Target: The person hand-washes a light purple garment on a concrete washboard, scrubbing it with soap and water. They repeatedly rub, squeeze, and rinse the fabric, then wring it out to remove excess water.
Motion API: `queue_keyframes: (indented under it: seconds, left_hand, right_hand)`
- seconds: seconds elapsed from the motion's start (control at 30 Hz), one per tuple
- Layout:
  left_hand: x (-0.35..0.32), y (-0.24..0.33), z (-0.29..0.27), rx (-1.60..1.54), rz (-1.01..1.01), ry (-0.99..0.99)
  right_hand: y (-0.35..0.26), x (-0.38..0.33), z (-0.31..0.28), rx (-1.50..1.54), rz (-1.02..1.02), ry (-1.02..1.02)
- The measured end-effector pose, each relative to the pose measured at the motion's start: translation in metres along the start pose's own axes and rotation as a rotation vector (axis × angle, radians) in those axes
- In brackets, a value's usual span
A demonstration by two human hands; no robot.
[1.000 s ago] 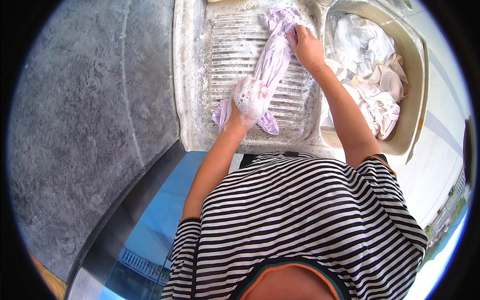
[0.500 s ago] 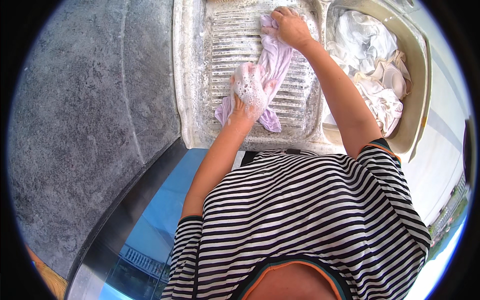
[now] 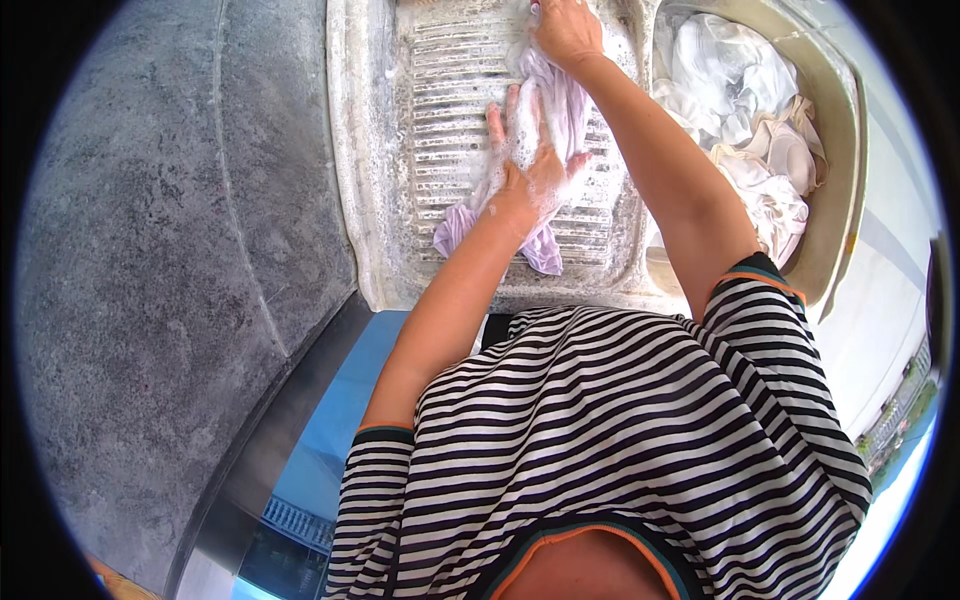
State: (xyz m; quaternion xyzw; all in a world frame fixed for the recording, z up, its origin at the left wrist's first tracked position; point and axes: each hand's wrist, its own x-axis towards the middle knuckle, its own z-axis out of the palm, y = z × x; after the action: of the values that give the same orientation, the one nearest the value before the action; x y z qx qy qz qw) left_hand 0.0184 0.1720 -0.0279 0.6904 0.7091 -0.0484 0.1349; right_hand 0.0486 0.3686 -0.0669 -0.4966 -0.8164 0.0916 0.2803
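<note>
Lilac cloth [image 3: 568,105] is on the ribbed washboard [image 3: 440,130], running lengthwise; lower tails end short of the near rim [image 3: 460,297]. Ribs are exposed left of the cloth, a wide strip up to the raised left rim [image 3: 345,150]; narrower strip on the right, up to the divider [image 3: 632,240]. Beyond the left rim: grey slab [image 3: 150,250]. Right forearm crosses the divider, so that side is tight.

Left hand [image 3: 530,160]: foamy, fingers spread apart, laid on the cloth, not clamped. Right hand [image 3: 568,32]: at the cloth's far end, hard against the top of the view; can't tell whether its fingers are closed on fabric.

Count: 2 hands, 1 lilac cloth, 1 washboard, 1 basin [image 3: 853,150] right of the divider. Basin holds white laundry [image 3: 735,80] plus beige laundry [image 3: 790,155]; bunched, piece count unreadable.
</note>
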Motion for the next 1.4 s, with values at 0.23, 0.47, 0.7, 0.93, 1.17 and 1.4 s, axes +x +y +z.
queue_keyframes:
  seconds: [0.23,0.47,0.7,0.93,1.17,1.4]
  left_hand:
    - [0.008,-0.004,0.005,-0.039,0.032,0.018]
    - [0.005,-0.008,0.01,-0.314,0.041,0.167]
    - [-0.026,0.011,-0.017,-0.221,0.106,-0.058]
    - [-0.017,0.007,0.003,-0.016,0.077,-0.103]
    - [-0.012,0.002,0.008,-0.19,0.094,-0.017]
    - [-0.007,0.005,0.005,-0.237,0.092,-0.008]
  right_hand:
    - [-0.029,-0.128,-0.124,0.271,-0.501,-0.299]
    - [0.01,0.002,0.012,0.01,0.029,-0.149]
    - [-0.037,-0.125,-0.142,0.281,-0.222,-0.44]
    - [0.021,-0.01,0.033,0.087,-0.016,-0.162]
    - [-0.051,-0.095,-0.131,0.153,-0.115,-0.457]
    - [-0.01,-0.051,-0.046,-0.005,-0.155,-0.206]
